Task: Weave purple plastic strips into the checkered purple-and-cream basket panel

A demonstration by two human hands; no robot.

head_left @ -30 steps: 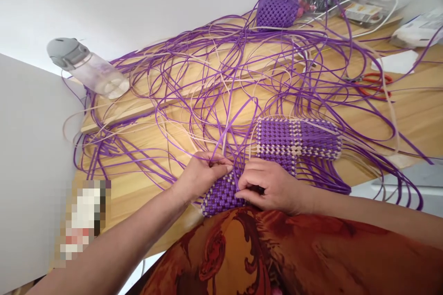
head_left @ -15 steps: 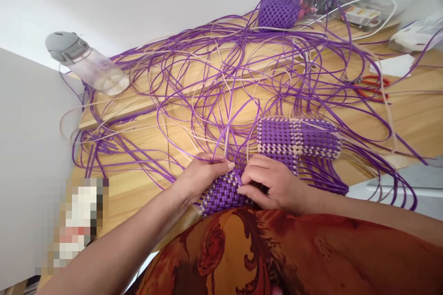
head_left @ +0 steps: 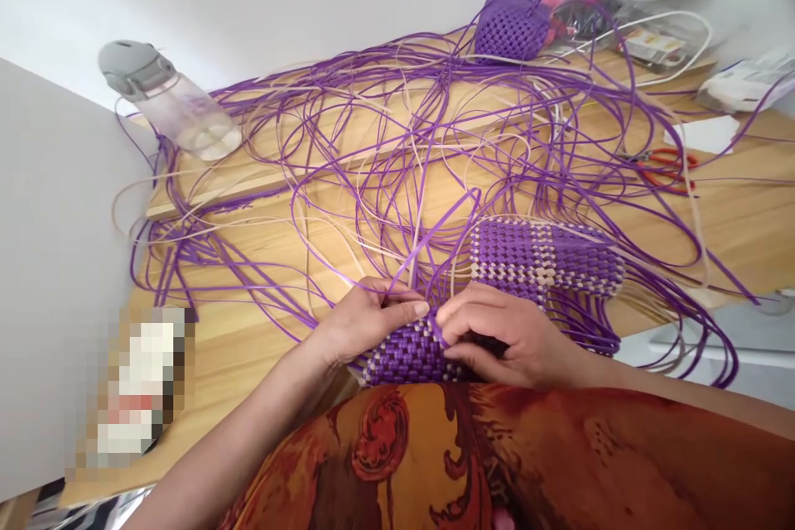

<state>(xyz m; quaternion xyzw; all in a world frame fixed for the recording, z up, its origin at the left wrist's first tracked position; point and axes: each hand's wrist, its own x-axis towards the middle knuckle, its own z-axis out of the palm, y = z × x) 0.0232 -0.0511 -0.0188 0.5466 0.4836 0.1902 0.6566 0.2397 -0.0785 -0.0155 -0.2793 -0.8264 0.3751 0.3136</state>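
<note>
A purple and cream woven piece (head_left: 534, 252) lies on the wooden table (head_left: 248, 348), its near end (head_left: 407, 352) at my lap. My left hand (head_left: 363, 319) is closed on that near end, thumb pressed along the top and pinching a purple strip (head_left: 440, 228) that rises from it. My right hand (head_left: 503, 331) is closed too, fingertips pinching the weave right beside my left thumb. Long loose purple and cream strips (head_left: 385, 132) spread from the piece across the table.
A clear bottle with a grey lid (head_left: 167, 99) lies at the far left. A small purple woven basket (head_left: 513, 25) sits at the back. Red-handled scissors (head_left: 667, 166), white paper (head_left: 705, 132) and packets are at the right. My red patterned clothing (head_left: 497, 464) fills the foreground.
Both hands have stayed on the near end of the weave, fingers working closer together. The view has shifted slightly, so the table contents sit a little further right.
</note>
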